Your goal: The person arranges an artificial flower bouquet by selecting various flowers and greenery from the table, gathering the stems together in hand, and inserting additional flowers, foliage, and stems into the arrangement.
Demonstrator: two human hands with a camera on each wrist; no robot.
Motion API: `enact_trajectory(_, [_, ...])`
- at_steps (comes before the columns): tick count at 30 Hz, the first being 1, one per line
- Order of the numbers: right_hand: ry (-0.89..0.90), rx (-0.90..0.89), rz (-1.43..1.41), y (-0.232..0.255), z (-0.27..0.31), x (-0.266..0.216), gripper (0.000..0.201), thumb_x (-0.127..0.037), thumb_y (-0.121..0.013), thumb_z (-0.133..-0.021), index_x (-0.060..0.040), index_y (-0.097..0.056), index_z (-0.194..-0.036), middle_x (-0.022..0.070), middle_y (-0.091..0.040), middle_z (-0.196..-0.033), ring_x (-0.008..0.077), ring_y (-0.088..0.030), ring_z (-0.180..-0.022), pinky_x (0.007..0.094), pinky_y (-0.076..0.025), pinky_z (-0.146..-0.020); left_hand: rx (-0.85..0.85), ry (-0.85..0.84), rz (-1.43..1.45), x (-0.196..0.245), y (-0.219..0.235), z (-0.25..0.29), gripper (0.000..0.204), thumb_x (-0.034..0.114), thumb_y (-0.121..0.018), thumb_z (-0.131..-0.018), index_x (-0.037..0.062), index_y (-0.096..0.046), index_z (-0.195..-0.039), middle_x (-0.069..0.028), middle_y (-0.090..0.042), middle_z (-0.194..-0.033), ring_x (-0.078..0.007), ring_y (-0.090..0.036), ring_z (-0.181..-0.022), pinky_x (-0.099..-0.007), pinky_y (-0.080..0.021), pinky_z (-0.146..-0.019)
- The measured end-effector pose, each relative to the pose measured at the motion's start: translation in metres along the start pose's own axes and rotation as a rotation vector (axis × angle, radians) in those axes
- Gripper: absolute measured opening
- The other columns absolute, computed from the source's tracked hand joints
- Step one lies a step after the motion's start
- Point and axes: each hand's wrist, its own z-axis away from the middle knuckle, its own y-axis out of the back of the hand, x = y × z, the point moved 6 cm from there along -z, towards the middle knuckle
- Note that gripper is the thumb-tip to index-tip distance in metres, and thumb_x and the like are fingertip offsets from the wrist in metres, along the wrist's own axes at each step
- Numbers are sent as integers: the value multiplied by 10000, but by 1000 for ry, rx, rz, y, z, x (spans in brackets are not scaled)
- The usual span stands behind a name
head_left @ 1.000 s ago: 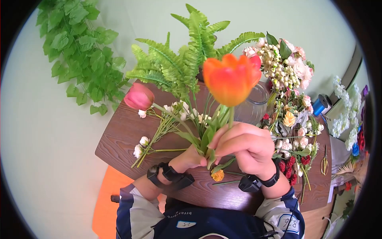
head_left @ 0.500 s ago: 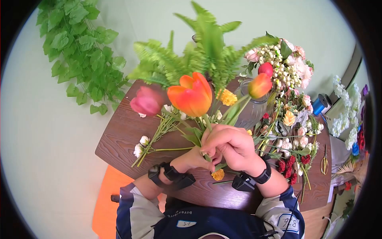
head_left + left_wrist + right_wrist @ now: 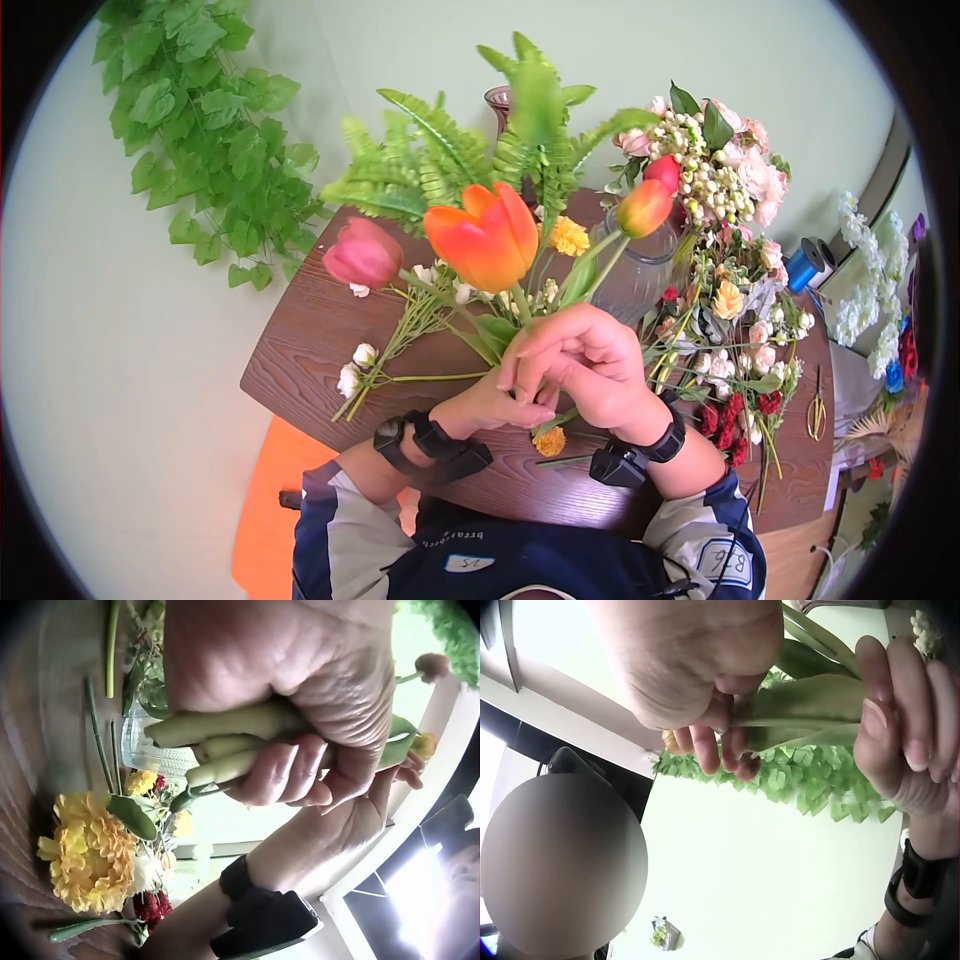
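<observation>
My left hand grips a bundle of flower stems; their thick green cut ends stick out of the fist in the left wrist view. Above it, my right hand has curled fingers, which pinch a broad green leaf in the right wrist view. From the bundle rise a large orange tulip, a pink tulip leaning left, an orange-yellow tulip and a red one leaning right. Fern fronds spread behind. The stems between the hands are partly hidden.
White blossoms with green stems lie left on the wooden table. A glass vase stands behind the hands. Mixed flowers and gold scissors are at right. An orange-yellow flower lies near the front edge.
Compared with a second ago, the orange tulip is farther left and lower, and my right hand has shifted left. The smaller tulips now lean apart to the right. My left hand has barely moved.
</observation>
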Motion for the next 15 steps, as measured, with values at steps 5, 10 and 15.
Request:
enact_trajectory(5, [51,-71,183,1,-2,-1,186,94,-409,-848,9,-469,-1002,154,-612,-795,269,-626,-876,290,-519,-659,-7,-42,-113,-12,14,-4,231,31,-685,-693,90,-482,-786,27,-422,-686,-68,-441,-660,-201,-345,-479])
enact_trajectory(10, [224,260,268,6,2,-1,242,135,-466,-799,12,-433,-1004,144,-568,-899,269,-618,-904,289,-523,-713,58,-11,-143,-8,18,-3,251,50,-708,-684,94,-501,-820,32,-455,-708,-66,-445,-621,-198,-331,-501])
enact_trajectory(15, [269,297,386,8,8,-3,315,137,-552,-741,4,-428,-999,139,-503,-962,247,-595,-900,307,-483,-781,81,-41,-212,-13,22,-7,264,55,-717,-678,86,-505,-833,33,-462,-683,-64,-441,-587,-201,-335,-503])
